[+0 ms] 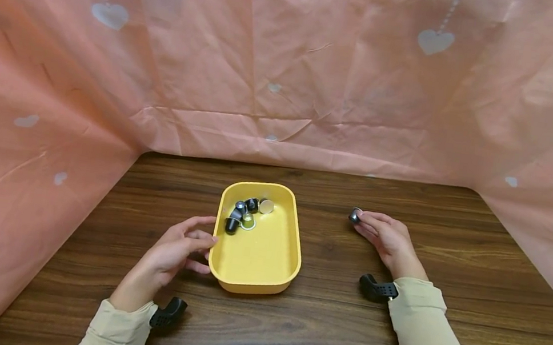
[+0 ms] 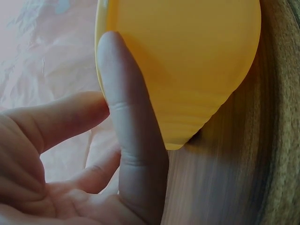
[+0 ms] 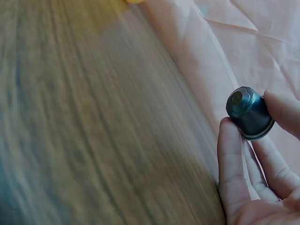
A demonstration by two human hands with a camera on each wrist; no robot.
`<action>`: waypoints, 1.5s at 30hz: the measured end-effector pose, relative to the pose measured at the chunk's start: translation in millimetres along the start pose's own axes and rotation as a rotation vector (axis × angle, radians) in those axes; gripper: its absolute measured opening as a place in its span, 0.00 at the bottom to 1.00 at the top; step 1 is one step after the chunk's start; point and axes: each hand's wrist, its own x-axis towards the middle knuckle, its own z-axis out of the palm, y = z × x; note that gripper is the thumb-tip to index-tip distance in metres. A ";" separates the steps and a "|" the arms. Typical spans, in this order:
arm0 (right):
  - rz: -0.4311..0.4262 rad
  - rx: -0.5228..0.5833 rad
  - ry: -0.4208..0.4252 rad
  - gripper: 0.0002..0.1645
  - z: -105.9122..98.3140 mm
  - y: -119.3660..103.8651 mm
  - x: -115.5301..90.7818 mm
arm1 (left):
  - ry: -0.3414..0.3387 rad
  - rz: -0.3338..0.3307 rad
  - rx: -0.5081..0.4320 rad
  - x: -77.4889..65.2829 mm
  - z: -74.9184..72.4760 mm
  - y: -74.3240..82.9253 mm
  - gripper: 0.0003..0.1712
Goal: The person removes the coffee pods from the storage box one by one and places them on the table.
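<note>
My left hand [image 1: 174, 252] touches the left side of a yellow tray [image 1: 252, 288], its thumb tip at the rim and other fingers against the outer wall. Inside, toward the tray's far left, several coffee capsules lie grouped: a black one [image 1: 231, 225], a green one [image 1: 248, 220] standing on its rim, and a pale round-faced one [image 1: 266, 207] among them. Right of the tray, my right hand [image 1: 389, 241] pinches a dark coffee capsule [image 1: 354, 215] between thumb and fingers, off the table. In the right wrist view this capsule [image 3: 248, 112] shows a teal sheen and a silvery rim.
Dark wood-grain table [image 1: 308, 337] lies under both hands. A pink cloth [image 1: 289, 70] with pale hearts encloses it at the back and sides. Black wrist devices [image 1: 168, 313] sit at both cuffs.
</note>
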 end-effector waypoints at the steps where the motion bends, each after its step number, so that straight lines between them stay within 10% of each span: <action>1: 0.001 0.010 -0.001 0.10 -1.6 -0.5 -0.4 | 0.000 0.000 0.001 0.0 0.1 0.1 0.35; 29: -0.015 -0.157 0.070 0.04 -1.2 -2.9 -1.5 | 0.003 0.001 -0.001 0.8 0.7 0.7 0.35; 45: -0.069 -0.395 0.141 0.25 -0.7 -1.7 -0.8 | -0.004 -0.002 -0.011 0.6 -0.9 1.1 0.36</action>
